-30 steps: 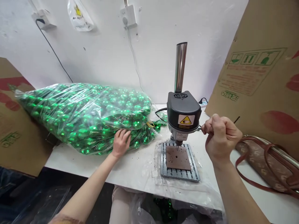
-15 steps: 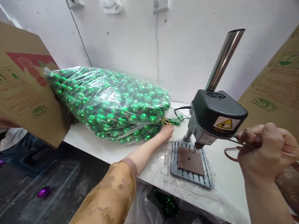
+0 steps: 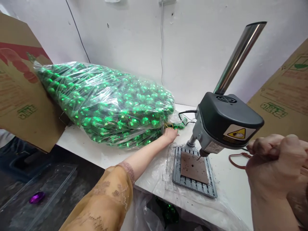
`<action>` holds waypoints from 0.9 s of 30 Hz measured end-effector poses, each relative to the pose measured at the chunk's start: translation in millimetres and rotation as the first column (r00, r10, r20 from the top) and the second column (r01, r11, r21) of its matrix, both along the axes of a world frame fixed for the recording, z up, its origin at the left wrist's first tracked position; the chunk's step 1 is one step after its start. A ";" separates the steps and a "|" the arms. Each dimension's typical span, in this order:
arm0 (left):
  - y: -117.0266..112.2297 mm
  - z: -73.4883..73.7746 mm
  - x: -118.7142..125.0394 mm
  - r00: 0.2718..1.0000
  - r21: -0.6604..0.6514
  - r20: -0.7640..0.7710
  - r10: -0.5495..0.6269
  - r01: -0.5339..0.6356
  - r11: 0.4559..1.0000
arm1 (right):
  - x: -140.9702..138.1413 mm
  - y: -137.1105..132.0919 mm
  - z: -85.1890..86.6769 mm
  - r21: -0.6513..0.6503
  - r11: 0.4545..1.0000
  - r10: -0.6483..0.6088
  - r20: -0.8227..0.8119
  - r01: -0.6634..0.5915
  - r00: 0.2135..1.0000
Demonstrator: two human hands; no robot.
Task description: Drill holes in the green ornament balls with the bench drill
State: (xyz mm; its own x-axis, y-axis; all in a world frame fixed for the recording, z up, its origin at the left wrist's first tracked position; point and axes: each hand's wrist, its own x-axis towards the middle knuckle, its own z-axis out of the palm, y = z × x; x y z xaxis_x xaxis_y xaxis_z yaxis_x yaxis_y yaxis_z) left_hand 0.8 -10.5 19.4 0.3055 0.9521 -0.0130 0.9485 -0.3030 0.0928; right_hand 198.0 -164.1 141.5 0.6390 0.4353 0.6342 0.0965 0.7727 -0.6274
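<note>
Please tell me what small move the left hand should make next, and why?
Probably the left hand should undo the yellow tie on the clear plastic bag of green baubles, since its fingers touch that tied neck and the bag looks closed.

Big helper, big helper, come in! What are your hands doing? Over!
Left hand on the bag of green baubles. Right hand in a fist beside the drill press. Brown pad on its base.

Two hands (image 3: 170, 134) (image 3: 274, 163), one drill press (image 3: 223, 122)
</note>
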 end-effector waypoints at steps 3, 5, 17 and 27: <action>-15.1 -12.7 0.1 0.995 0.005 -0.034 -0.089 0.089 0.996 | -0.9 -1.9 1.3 -0.020 1.000 0.012 0.004 -0.012 1.000; -25.6 -20.2 -6.3 0.990 0.013 -0.049 -0.134 0.135 0.991 | -0.6 -2.1 1.5 -0.015 1.000 0.014 0.009 -0.014 1.000; -27.0 -21.8 -14.8 0.999 0.065 0.011 -0.035 0.034 0.997 | 1.7 1.7 -1.3 0.045 0.996 0.080 -0.017 -0.079 0.997; 12.0 -15.5 11.8 0.935 0.028 0.349 0.066 -0.081 0.996 | 1.5 0.2 -0.5 0.021 0.996 0.086 0.006 -0.086 0.996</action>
State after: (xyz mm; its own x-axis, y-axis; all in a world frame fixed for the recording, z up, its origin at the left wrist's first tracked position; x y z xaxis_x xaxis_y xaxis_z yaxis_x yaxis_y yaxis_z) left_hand 12.6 1.5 4.0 0.2132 0.9695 0.1210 0.8788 -0.2444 0.4099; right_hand 199.5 -163.8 140.9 0.5964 0.4752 0.6469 0.0318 0.7913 -0.6106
